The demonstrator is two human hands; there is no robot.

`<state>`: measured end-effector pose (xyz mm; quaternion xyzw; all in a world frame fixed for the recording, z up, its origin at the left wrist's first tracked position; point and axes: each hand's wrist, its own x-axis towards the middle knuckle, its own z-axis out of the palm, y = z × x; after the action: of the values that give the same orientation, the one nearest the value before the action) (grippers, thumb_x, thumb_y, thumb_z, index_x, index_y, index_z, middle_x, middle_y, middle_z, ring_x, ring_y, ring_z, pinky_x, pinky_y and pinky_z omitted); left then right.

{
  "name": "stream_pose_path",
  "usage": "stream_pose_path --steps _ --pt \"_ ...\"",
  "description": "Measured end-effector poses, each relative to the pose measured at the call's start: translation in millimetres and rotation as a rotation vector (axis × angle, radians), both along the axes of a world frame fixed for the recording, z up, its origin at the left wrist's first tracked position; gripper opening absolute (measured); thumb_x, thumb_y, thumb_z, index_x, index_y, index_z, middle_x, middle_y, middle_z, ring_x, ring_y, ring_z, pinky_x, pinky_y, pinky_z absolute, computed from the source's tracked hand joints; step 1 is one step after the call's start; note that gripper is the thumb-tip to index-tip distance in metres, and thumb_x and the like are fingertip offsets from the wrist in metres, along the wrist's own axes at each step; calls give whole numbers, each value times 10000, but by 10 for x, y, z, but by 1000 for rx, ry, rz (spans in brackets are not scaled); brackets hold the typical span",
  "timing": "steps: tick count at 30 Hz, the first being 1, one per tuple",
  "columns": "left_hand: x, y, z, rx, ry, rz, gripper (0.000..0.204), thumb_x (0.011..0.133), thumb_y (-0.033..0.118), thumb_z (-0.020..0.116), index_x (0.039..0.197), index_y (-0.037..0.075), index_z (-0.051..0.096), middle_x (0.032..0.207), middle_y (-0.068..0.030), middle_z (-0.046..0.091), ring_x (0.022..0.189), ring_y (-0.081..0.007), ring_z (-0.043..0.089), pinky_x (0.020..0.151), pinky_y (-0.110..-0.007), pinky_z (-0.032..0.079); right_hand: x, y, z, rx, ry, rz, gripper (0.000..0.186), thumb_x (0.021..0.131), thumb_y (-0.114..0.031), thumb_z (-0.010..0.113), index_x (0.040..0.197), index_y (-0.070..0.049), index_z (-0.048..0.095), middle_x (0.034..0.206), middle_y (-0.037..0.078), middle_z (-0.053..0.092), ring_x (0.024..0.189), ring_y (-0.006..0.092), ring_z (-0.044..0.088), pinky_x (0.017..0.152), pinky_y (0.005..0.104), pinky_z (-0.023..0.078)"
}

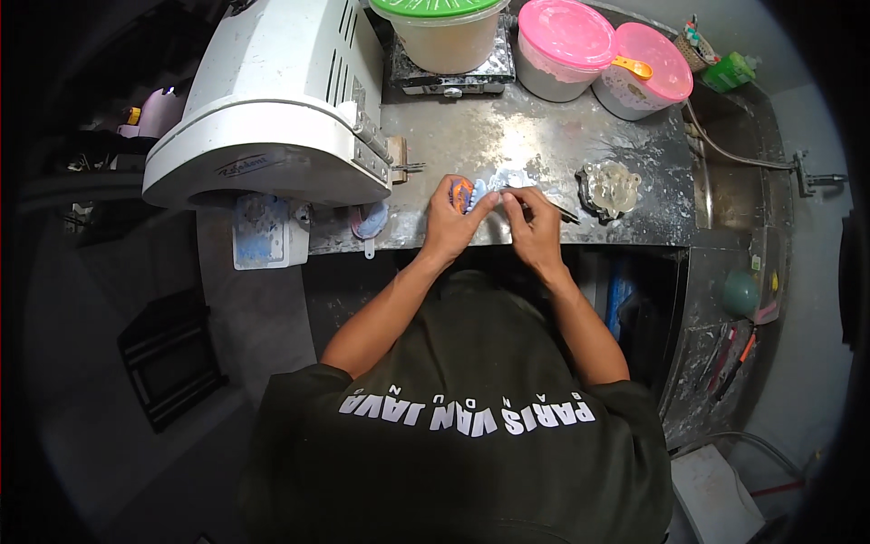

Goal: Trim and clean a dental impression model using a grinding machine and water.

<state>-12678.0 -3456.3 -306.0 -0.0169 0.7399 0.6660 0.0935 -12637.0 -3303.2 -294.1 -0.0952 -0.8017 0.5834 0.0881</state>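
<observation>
Closest to my camera is the wearer's dark green cloth shirt [462, 344] with pale lettering across it, and beyond it I have both bare forearms reaching over the grey, stained metal worktop [544, 122]. The left hand [450, 222] is closed around a small orange-and-purple moulded piece with a pale blue toothed edge [464, 194], held just above the front of the counter. The right hand [533, 220] is just beside it, fingertips drawn in toward the blue edge; from up here I can't tell whether they pinch anything, or whether the thin dark tool [568, 216] by that hand is held or lying down. I'd judge the step as close fingertip work on the piece, and the next move calls for a steady left grip and small, light motions from the right. Crowding the left is a bulky white rounded machine [272, 136]; to the right sits a translucent lumpy mould [612, 189], near enough to limit that elbow-side swing, while two pink-lidded plastic tubs [566, 36] stand well apart at the back
</observation>
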Motion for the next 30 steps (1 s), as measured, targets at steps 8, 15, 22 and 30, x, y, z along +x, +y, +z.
stream_pose_path --steps 8,15,22,30 --pt "-13 -64 -40 -259 162 -257 408 796 160 804 1083 34 543 849 -24 587 721 -88 527 635 -253 459 -104 -67 -160 -298 -374 100 292 930 -269 650 930 20 696 712 12 594 630 85 501 577 249 404" --pt "-217 -344 59 601 -534 -293 482 812 100 643 1258 67 464 953 -87 615 773 -153 602 623 -283 475 -65 -23 65 -695 -335 -7 277 965 -204 606 1016 55 690 831 47 664 686 94 590 658 228 506" --pt "-214 -441 -199 -340 66 -318 307 908 60 447 1161 12 615 1002 -166 647 848 -221 630 716 -341 497 -14 42 -6 -721 -282 -18 294 997 -162 564 1157 73 639 992 103 675 846 125 642 748 253 549" --pt "-124 -418 -243 -718 465 -317 287 881 90 581 1152 28 651 1026 -184 630 952 -330 590 874 -413 446 17 110 18 -808 -251 -48 284 994 -109 574 1207 76 603 1084 121 657 927 150 655 840 262 578"
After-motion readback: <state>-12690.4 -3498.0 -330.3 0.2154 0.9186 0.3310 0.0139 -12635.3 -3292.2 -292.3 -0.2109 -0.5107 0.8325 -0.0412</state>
